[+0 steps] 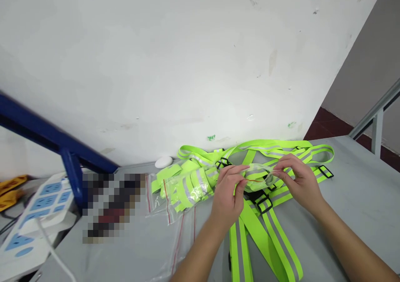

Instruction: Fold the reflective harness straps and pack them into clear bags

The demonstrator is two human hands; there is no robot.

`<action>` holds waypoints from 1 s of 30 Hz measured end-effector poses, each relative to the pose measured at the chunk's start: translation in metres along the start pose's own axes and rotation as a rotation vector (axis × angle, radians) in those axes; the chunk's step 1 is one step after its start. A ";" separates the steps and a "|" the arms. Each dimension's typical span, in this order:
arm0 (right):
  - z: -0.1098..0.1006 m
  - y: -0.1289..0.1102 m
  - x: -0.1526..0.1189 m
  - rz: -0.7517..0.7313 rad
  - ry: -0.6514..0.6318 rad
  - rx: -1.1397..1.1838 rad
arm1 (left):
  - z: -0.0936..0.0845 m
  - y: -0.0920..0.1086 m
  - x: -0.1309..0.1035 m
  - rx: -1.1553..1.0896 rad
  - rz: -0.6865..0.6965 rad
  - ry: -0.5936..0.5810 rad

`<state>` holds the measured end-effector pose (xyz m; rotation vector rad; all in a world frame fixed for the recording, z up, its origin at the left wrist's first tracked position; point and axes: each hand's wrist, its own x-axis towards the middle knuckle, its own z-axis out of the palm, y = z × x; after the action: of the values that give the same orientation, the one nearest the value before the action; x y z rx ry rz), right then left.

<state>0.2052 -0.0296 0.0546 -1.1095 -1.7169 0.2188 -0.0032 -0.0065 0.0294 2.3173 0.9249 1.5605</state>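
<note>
Between my two hands is a clear zip bag (258, 183) with a red line along its edge and a folded yellow-green reflective strap inside. My left hand (229, 192) grips its left end, the thumb bent against the fingers. At the bag's right end, my right hand (298, 181) pinches the plastic between thumb and fingertips. Beneath and around both hands lie loose yellow-green reflective straps (279, 236) with silver stripes. A black buckle (265, 204) sits on them just below the bag. Left of my left hand are filled zip bags (192, 188) holding folded straps.
Flat zip bags (179, 242) lie on the grey tabletop (134, 257). A white oval object (163, 162) rests by the wall. At left are a blue metal bar (46, 126), a white-and-blue power strip (42, 207) with a cable, and a pixelated patch. A grey rail stands right.
</note>
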 end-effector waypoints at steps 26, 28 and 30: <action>0.003 -0.007 -0.004 -0.123 -0.022 -0.004 | 0.008 0.004 -0.002 0.035 0.098 0.079; 0.002 -0.006 -0.003 -0.117 -0.029 0.001 | 0.008 0.004 -0.002 0.021 0.094 0.095; 0.002 -0.004 -0.003 -0.115 -0.044 -0.001 | 0.008 0.005 -0.002 0.003 0.085 0.097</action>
<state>0.2012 -0.0337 0.0545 -1.0096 -1.8139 0.1722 0.0053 -0.0097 0.0269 2.3295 0.8614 1.7199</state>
